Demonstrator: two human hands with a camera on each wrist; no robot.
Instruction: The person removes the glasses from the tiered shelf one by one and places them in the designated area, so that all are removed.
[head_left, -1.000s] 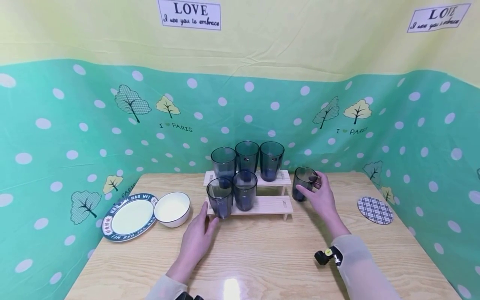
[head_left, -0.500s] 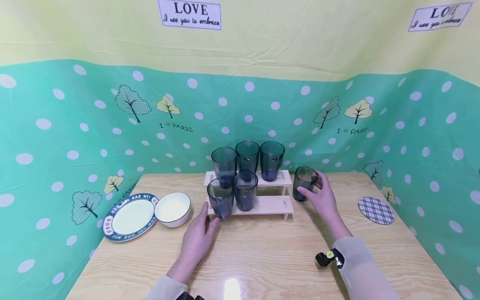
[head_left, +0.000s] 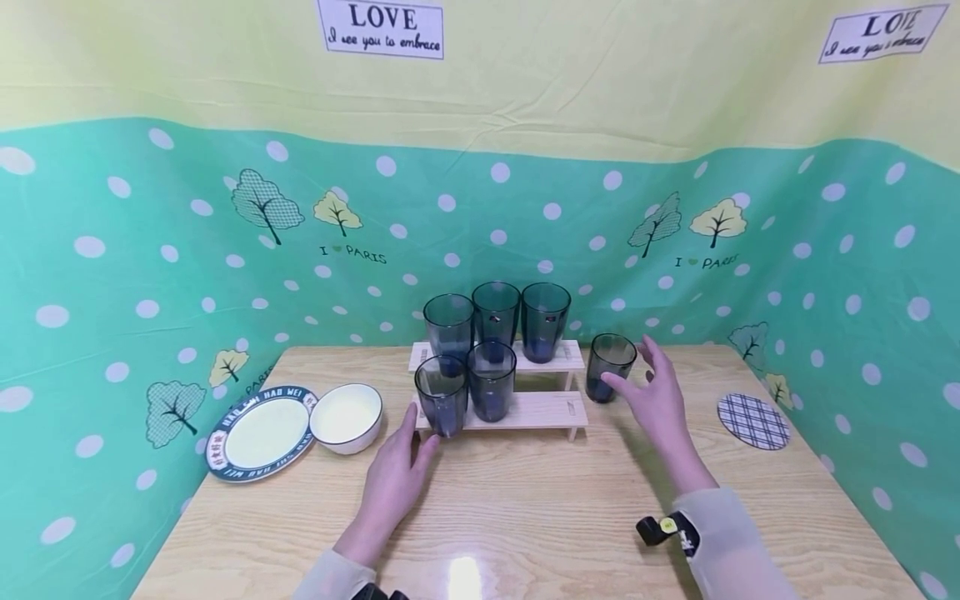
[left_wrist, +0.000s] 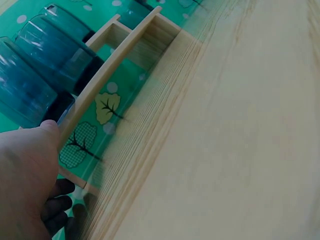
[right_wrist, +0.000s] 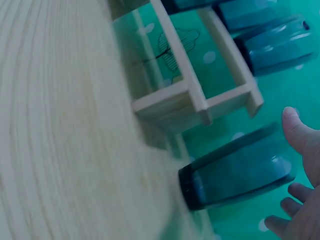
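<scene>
Landmark: wooden two-step rack (head_left: 498,392), mid-desk toward the back wall.

Progress, judged from how things lie: five dark blue tumblers are on the rack, three on the upper step (head_left: 495,321) and two on the lower step (head_left: 467,390). The lower step has a free slot at its right end. A sixth tumbler (head_left: 609,367) stands upright on the desk just right of the rack, not yet shelved. So most looks done and one cup looks left.

Left to right:
- Far left of rack: round plate (head_left: 262,433) with dark lettered rim, a white bowl (head_left: 345,417) touching or just beside it on its right.
- Left hand (head_left: 393,479) in front of the rack's left end, grip spread, fingers straight, thumb tip up at the lower step's front edge by the leftmost cup. It holds nothing. The left wrist view shows the thumb against the rail.
- Right hand (head_left: 656,400) just right of the loose tumbler, grip spread, fingers fanned. The right wrist view shows a gap between the fingertips and the tumbler (right_wrist: 235,172), so no contact.
- Well right of rack: plaid round coaster (head_left: 752,421).

Surface: light wood-grain desk (head_left: 525,517), glossy, with a glare spot at the near edge.
Room: green polka-dot cloth (head_left: 150,275) with tree prints wraps the back and sides, yellow band above it, two "LOVE" labels up top.
</scene>
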